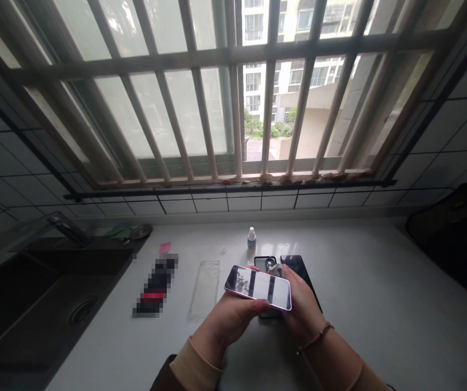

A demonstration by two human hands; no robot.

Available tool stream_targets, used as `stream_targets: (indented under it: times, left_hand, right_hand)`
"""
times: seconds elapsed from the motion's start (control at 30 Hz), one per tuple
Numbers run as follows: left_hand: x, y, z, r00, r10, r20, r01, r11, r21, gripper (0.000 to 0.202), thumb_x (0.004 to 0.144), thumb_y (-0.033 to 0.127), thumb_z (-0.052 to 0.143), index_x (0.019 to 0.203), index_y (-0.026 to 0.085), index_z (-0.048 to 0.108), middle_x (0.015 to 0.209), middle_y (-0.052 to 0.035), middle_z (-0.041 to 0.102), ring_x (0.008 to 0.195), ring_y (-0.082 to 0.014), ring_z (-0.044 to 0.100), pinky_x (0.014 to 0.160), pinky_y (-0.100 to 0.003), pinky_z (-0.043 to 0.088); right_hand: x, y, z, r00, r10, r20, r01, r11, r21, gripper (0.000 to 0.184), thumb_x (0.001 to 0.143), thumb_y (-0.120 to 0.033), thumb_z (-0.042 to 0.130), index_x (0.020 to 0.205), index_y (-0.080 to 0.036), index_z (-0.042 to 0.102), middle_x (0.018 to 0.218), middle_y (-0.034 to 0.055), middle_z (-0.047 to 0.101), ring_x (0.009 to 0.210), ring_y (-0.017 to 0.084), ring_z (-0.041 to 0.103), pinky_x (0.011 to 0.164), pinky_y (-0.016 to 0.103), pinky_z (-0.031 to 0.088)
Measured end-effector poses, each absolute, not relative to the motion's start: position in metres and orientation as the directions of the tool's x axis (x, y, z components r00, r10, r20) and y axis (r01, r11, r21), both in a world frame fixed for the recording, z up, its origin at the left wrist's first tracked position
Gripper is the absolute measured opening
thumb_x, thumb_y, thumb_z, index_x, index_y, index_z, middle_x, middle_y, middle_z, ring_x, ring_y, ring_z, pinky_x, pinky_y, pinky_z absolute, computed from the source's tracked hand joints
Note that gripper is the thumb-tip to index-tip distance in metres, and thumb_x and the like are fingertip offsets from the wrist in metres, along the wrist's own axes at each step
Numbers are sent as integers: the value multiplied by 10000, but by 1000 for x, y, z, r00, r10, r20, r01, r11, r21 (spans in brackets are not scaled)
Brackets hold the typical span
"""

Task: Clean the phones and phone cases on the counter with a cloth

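Pink edging runs round the phone [257, 288] on my feed, held up in both hands over a white counter [364, 309], its glossy face reflecting the window bars as dark stripes. The left hand [227, 326] cups the phone's left end from below and has a firm hold on it. The right hand [302, 304] grasps the other end, its fingers [288, 276] rising behind the far edge. A grey cloth [276, 270] shows just behind that edge, against those fingers; from here I cannot tell whether it is pinched or only touching.

Under and just past the hands lie two black phones, one [265, 264] with its camera lenses facing up and a longer one [296, 270] just beside it. A small dropper bottle [251, 239] stands upright beyond them, and a clear case [204, 289] lies flat to the left. Farther left I see a pixelated object [155, 285], a pink note [165, 247] and a dark sink [42, 309] with its drain [82, 311]. A beaded bracelet [315, 338] circles the right wrist, a dark bag [453, 228] sits at the right end of the counter, and a barred window [233, 108] looks out on apartment blocks
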State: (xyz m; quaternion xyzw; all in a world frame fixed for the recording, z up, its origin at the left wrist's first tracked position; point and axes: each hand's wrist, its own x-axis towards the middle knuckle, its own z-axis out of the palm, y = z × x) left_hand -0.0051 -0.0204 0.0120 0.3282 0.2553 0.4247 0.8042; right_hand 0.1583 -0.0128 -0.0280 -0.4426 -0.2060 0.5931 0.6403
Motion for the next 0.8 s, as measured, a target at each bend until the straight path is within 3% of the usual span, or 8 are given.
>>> stream_targets:
  times: [0.17,0.33,0.47,0.57,0.8]
  left_hand:
    - [-6,-18,10,479,868,-136,-508,399,763,542,690,150,989,1170,171,737,1202,-139,763,1174,-308,711,1063,-409,522]
    - [-8,-16,11,472,873,-125,-468,368,803,551,725,221,983,1226,159,762,1228,-157,765,1189,-314,711,1058,-381,531]
    - [-7,-15,10,494,864,-100,-457,356,815,585,750,245,972,1281,161,742,1297,-182,748,1258,-360,688,1108,-441,511]
    - [-7,-11,6,453,888,-81,-522,338,783,574,727,228,985,1245,180,743,1294,-153,755,1292,-368,672,1181,-488,459]
    - [-9,-3,-2,317,941,-121,-626,303,719,422,738,208,971,1099,176,755,1214,-115,794,1270,-338,696,1213,-493,440]
  right_hand:
    - [160,-12,-24,277,903,-329,-565,-124,-816,310,920,-527,750,965,-221,750,893,63,844,797,263,810,692,349,667]
    - [160,-12,-16,270,903,-334,-541,-144,-828,328,923,-510,753,1037,-203,762,1029,93,854,913,289,824,757,375,677]
    - [159,-11,-14,215,933,-288,-556,-125,-821,336,915,-540,745,1014,-219,756,981,82,853,924,300,821,781,396,677]
    - [158,-11,-15,168,944,-283,-607,-127,-785,351,890,-554,764,1024,-230,757,1012,72,848,936,291,812,823,396,666]
    - [160,-9,-16,211,935,-284,-639,-88,-764,368,863,-565,790,1008,-227,766,1035,77,838,901,250,788,740,313,636]
